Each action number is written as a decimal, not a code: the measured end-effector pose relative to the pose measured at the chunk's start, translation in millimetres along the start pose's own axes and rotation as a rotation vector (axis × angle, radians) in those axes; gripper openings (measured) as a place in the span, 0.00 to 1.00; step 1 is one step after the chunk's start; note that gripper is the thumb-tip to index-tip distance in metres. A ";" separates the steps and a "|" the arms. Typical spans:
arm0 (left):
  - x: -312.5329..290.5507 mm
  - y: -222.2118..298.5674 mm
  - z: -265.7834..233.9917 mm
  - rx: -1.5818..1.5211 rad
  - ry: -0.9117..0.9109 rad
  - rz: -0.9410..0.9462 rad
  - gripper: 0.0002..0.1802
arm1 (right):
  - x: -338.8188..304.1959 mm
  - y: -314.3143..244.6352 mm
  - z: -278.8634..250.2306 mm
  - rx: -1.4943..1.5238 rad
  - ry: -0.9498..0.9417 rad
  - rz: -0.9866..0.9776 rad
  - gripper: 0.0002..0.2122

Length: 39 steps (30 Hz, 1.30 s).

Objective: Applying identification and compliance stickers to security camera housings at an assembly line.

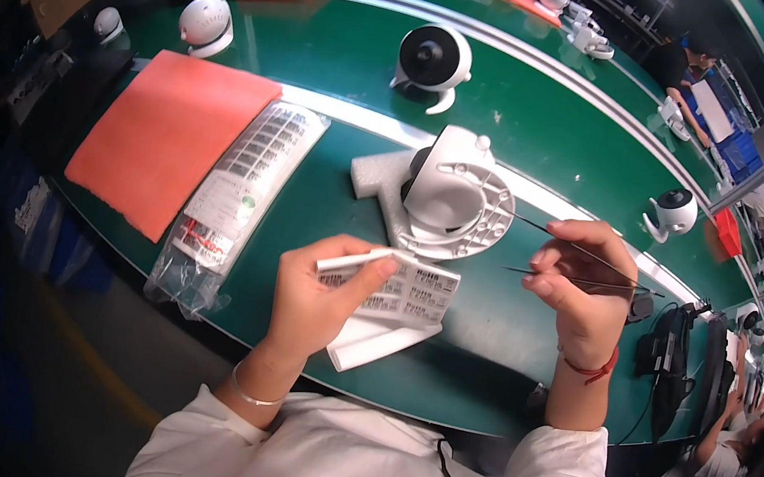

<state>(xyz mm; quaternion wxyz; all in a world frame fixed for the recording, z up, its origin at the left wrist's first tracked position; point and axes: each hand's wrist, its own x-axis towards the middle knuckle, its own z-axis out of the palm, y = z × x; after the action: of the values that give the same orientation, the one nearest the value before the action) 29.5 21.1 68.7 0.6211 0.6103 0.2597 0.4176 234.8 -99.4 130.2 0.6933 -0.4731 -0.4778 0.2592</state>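
My left hand [307,301] pinches a folded sheet of white labels [429,294] between thumb and fingers, printed side up. A loose flap of white backing paper [378,345] hangs below the sheet. In my right hand [591,283] is a pair of dark, thin tweezers [523,272], with the tips spread apart and pointing left. Just beyond both hands a white round-headed camera [450,185] lies tipped over, its ring-shaped base facing me. It rests against a piece of white foam [377,173]. Whether a label sits on the tweezer tips I cannot make out.
An orange-pink foam sheet [170,141] and a plastic-wrapped pack of labels [246,184] lie to the left. Other white cameras stand beyond the white rail: one upright [434,59], another [671,212] at right. A black bag-like item [668,355] lies at the right edge.
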 end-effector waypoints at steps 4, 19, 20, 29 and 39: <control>2.0 0.0 0.8 0.033 0.007 0.077 0.07 | -4.8 -9.4 10.4 -0.089 -0.132 0.082 0.21; -1.0 -6.1 7.1 0.205 -0.038 0.311 0.17 | -9.2 1.0 32.9 -0.747 -0.357 -0.448 0.14; -1.0 -6.7 7.9 0.172 -0.044 0.299 0.18 | -9.2 1.2 32.8 -0.746 -0.358 -0.447 0.14; -6.0 -8.1 4.2 0.211 -0.153 0.256 0.29 | -5.7 1.9 26.1 -0.777 -0.315 -0.525 0.13; -43.2 -49.1 -16.9 0.237 -0.247 -0.075 0.26 | -38.6 35.6 9.3 -1.023 -0.301 -0.593 0.16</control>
<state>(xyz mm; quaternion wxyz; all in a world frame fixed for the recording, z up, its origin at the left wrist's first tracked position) 3.0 -1.3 10.7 0.5871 0.7159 0.2514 0.2823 213.8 -112.0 82.8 0.3455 -0.5512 -0.7458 -0.1431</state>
